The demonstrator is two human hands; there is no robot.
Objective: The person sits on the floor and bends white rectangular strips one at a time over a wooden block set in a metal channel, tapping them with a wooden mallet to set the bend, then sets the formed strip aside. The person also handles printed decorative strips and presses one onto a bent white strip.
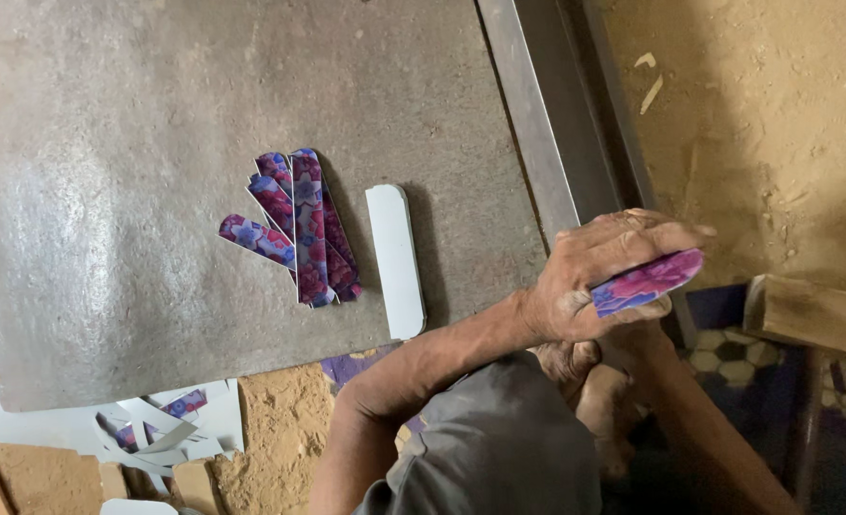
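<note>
The left hand [599, 277] reaches across past the counter's [156, 238] right edge, fingers [652, 234] curled around a floral strip [647, 282]. The right hand [575, 367] sits beneath it, mostly hidden; I cannot tell its grip. More strips [299, 229] and a white piece [394, 259] lie mid-counter, bare surface all round.

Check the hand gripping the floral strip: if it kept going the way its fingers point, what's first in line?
The left hand holds the purple floral strip, pointing right. Straight on, only sandy ground shows; the wooden block sits slightly below that line. Depth is unclear, so it might clip the block.
</note>
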